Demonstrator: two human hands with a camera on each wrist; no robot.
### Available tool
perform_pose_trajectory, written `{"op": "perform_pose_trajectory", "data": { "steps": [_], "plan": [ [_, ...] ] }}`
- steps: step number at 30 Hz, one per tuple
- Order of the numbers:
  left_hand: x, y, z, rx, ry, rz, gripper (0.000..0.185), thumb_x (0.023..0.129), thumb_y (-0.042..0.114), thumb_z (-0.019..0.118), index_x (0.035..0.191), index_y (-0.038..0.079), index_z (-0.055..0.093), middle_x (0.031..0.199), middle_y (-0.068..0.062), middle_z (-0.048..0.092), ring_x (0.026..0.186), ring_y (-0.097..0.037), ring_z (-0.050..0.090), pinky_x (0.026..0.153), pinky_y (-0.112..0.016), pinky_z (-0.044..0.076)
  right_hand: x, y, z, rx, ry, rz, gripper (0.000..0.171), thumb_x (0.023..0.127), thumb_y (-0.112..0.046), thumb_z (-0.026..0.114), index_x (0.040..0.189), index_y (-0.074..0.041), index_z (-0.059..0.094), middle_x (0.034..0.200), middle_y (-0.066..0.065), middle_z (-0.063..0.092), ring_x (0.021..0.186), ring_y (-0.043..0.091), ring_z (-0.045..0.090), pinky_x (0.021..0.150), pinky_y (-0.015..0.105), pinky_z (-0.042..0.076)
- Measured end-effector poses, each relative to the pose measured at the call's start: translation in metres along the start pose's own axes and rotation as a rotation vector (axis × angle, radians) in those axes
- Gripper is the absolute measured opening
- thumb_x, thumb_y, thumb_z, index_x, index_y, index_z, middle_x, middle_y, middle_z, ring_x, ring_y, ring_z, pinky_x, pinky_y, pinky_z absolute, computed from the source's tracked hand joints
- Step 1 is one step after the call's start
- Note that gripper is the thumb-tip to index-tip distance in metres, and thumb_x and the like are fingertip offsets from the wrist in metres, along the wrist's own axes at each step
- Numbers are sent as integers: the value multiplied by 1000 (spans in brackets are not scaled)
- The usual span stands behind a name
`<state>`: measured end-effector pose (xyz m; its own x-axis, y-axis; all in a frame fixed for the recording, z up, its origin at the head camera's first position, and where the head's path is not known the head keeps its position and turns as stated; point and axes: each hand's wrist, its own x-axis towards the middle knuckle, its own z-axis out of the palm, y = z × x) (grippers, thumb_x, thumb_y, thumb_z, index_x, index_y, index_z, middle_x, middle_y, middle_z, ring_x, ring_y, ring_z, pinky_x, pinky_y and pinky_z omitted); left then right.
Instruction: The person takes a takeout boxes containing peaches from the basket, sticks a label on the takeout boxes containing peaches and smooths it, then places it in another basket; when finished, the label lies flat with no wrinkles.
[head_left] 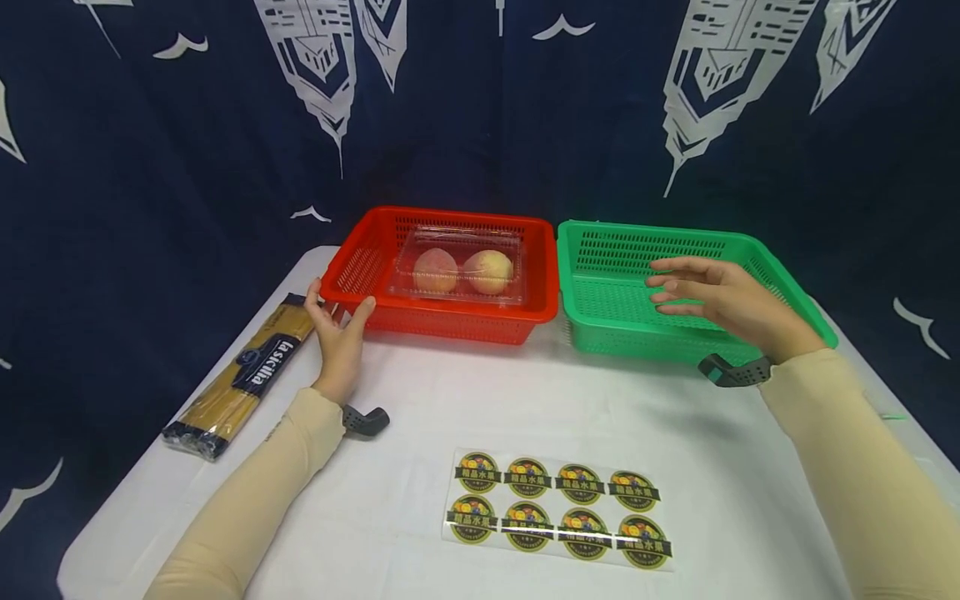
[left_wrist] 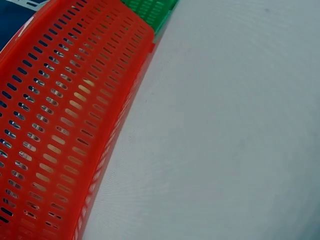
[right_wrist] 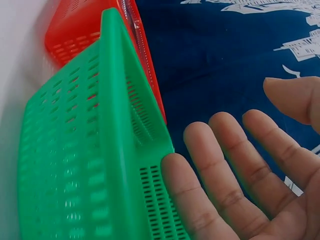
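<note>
A red basket (head_left: 442, 323) holds a clear plastic clamshell box (head_left: 465, 240) with two peaches (head_left: 437, 272) inside. My left hand (head_left: 339, 342) is at the basket's front left corner, thumb and fingers spread apart close to its rim. The left wrist view shows the slotted side of the red basket (left_wrist: 75, 115) but not the hand. My right hand (head_left: 716, 296) is over the right part of a green basket (head_left: 630, 337), with its fingers extended and nothing held. Up close in the right wrist view, the fingers (right_wrist: 230, 185) are spread beside the green rim.
To the left lies a pack of spaghetti (head_left: 247, 375) with a dark label. A clear sheet of round fruit stickers (head_left: 555, 512) lies on the white table (head_left: 420, 400) near the front. Behind the baskets hangs a dark blue cloth (head_left: 495, 125) with white drawings.
</note>
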<state>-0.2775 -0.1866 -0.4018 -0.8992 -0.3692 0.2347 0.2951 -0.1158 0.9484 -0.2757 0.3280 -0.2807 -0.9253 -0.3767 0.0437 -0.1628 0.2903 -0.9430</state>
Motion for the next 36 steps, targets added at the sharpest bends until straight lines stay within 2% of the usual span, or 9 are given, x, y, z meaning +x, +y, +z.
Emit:
{"op": "perform_pose_trajectory", "data": {
  "steps": [7,12,17,22,25,33,36],
  "plan": [
    [0,1,-1,22,-14,-14,90,105,19,69,168,23,5,172,-5,21,156,-22,21,130,-33,26,22,-10,11,12,-71,14,32,112,-10,58,141,-22,64,131,-8,72,116,16,72,97,30,61],
    [0,1,-5,38,-16,-10,88,106,19,68,168,25,6,171,-5,21,156,-21,21,129,-33,30,41,-14,22,48,-132,21,32,112,-10,58,142,-19,65,130,-5,72,115,18,73,97,32,61],
    [-1,2,-6,45,-23,-19,87,106,20,67,168,26,5,172,-4,21,156,-21,21,130,-34,29,55,-18,32,31,-161,50,37,113,-14,56,150,-10,57,132,-3,70,116,18,72,100,34,60],
    [-1,3,-4,34,-30,-16,89,106,20,67,168,24,4,172,-5,21,156,-21,21,130,-34,28,69,-24,41,19,-158,53,50,114,-18,55,158,3,45,138,3,66,121,21,70,101,34,60],
    [0,3,-3,28,-25,-12,89,106,20,67,168,24,4,171,-5,22,156,-21,21,129,-34,31,79,-25,49,38,-145,56,53,114,-18,56,159,6,43,141,9,65,121,22,70,102,34,60],
    [1,1,-3,11,-27,-15,87,106,18,67,168,26,6,171,-5,21,156,-21,21,127,-32,34,100,-23,70,47,-127,53,51,113,-17,55,156,8,44,137,13,66,115,19,70,104,37,59],
    [1,-1,-3,10,-29,-11,87,106,19,67,167,26,6,171,-4,21,156,-21,21,128,-33,32,106,-23,76,40,-112,60,52,114,-18,54,158,7,43,139,17,62,116,18,69,104,36,59]
  ]
}}
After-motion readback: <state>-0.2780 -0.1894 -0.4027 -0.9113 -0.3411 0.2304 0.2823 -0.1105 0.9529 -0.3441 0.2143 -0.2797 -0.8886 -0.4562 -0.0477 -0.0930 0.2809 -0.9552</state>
